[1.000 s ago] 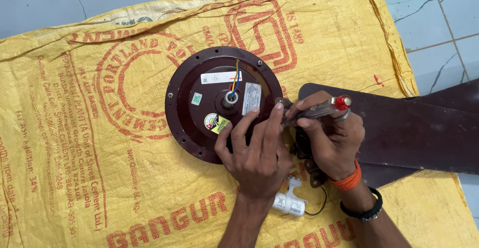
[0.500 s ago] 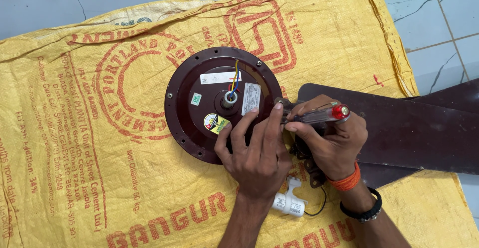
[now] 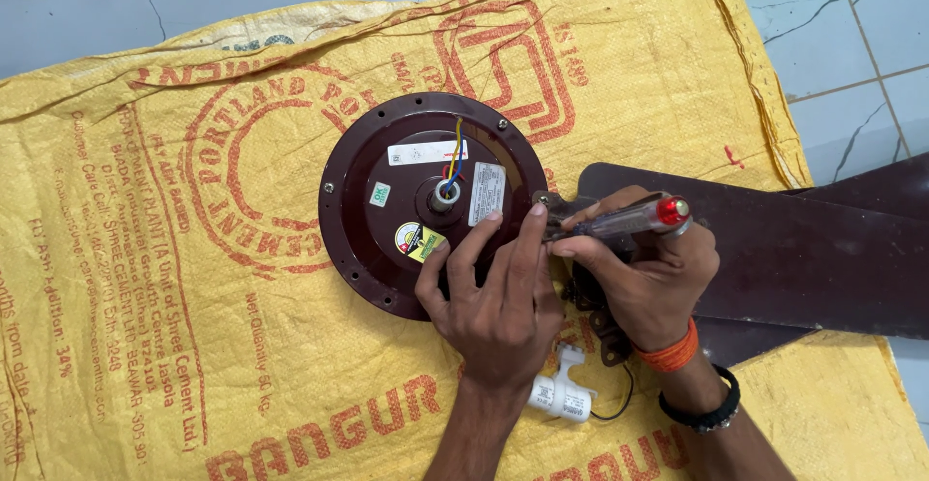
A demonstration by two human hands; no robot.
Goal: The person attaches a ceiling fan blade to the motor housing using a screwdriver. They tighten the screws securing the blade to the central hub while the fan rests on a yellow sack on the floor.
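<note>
While the left hand (image 3: 498, 312) lies spread and flat on the near right part of the round brown motor (image 3: 433, 200), its fingers (image 3: 481, 239) reach up toward the grey label beside the hub and grip nothing. Just to its right, the right hand (image 3: 646, 283) is closed around a screwdriver (image 3: 619, 218) with a clear handle and red cap; the shaft points left, and its tip sits at the motor's rim, right by the left index fingertip. Coloured wires (image 3: 452, 157) rise from the hub above the left fingers. Behind and to the right of the right hand lies a dark brown blade (image 3: 813, 249), running off to the side. Below both wrists, between them, rests a small white capacitor (image 3: 561, 394) with a thin black lead. A yellow sack (image 3: 174, 278) printed in red is spread under everything, on a pale tiled floor (image 3: 842, 36).
</note>
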